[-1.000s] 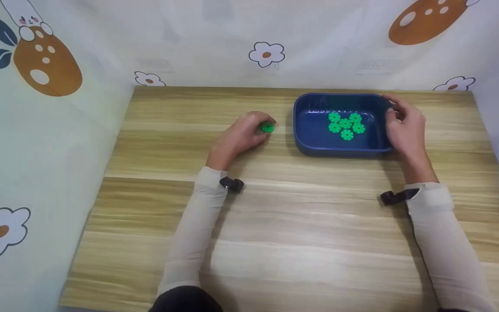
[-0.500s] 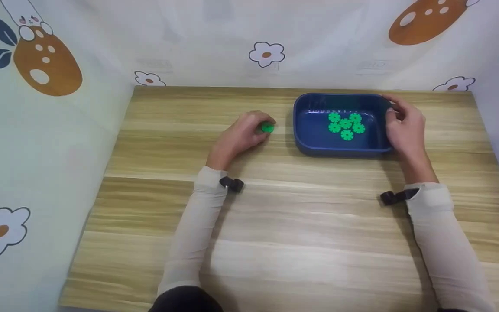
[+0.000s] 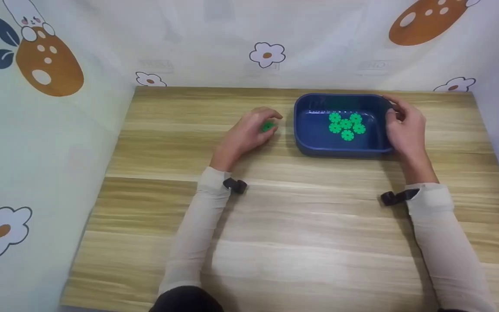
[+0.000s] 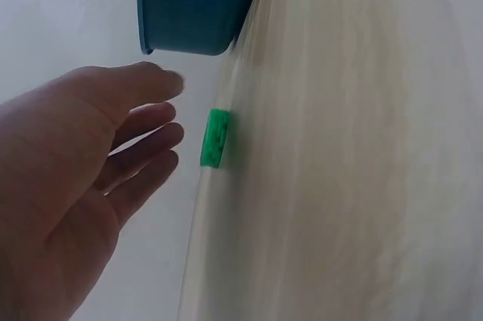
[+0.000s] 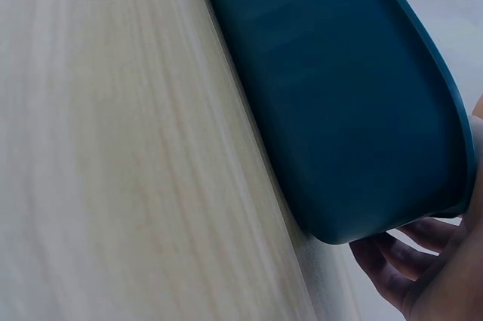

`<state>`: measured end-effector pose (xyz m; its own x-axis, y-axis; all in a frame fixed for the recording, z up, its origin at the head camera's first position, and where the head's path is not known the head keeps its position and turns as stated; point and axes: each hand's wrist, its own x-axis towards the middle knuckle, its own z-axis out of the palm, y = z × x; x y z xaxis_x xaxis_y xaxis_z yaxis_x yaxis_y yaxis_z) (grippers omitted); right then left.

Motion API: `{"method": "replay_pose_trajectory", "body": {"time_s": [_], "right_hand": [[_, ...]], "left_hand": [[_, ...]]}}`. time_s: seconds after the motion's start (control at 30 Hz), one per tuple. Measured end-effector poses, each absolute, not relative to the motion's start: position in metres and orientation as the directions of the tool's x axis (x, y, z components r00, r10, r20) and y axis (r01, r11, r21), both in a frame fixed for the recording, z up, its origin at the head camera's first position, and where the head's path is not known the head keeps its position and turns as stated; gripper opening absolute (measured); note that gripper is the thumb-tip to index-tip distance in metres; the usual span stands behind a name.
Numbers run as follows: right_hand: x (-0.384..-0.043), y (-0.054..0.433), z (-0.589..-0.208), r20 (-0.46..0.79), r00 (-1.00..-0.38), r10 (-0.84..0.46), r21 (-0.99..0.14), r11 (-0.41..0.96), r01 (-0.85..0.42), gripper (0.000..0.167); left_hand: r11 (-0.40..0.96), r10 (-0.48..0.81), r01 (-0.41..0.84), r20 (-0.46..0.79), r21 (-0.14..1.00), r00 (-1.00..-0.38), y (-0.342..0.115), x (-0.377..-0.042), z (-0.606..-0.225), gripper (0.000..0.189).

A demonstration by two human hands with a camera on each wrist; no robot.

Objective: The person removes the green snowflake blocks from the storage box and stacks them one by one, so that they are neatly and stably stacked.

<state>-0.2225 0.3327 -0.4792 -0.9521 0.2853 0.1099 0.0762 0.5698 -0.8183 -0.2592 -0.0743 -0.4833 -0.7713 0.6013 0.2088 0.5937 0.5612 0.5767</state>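
On the wooden table a green notched disc piece (image 3: 267,126) lies left of the blue plastic bin (image 3: 342,151). From the side, in the left wrist view, this green piece (image 4: 215,138) looks thick, like a small stack, and rests on the tabletop. My left hand (image 3: 246,131) hovers around it with fingers parted and a gap to the piece. My right hand (image 3: 409,128) grips the bin's right end, thumb at the rim and fingers along the outer wall. Several bright green flower-shaped discs (image 3: 345,124) lie clustered on the bin's floor.
The wood-grain table (image 3: 284,225) stretches in front of both arms. A pale printed cloth (image 3: 215,47) hangs behind the table's back edge and along its sides. Black camera mounts (image 3: 390,198) sit on both wrists.
The left hand has loosened its fingers from the green piece and shifted slightly right. The green piece stays in place. The right hand and bin have not moved.
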Motion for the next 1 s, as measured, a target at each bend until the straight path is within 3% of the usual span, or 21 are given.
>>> {"method": "replay_pose_trajectory", "body": {"time_s": [0.5, 1.0], "right_hand": [[-0.221, 0.331, -0.479, 0.13, -0.951, 0.281, -0.813, 0.58, 0.06, 0.044], [-0.222, 0.332, -0.479, 0.135, -0.949, 0.286, -0.813, 0.579, 0.059, 0.043]], "left_hand": [[0.549, 0.492, 0.63, 0.397, 0.549, -0.775, -0.035, -0.248, -0.473, 0.029], [0.534, 0.481, 0.596, 0.364, 0.599, -0.798, 0.004, -0.249, -0.467, 0.027]]}}
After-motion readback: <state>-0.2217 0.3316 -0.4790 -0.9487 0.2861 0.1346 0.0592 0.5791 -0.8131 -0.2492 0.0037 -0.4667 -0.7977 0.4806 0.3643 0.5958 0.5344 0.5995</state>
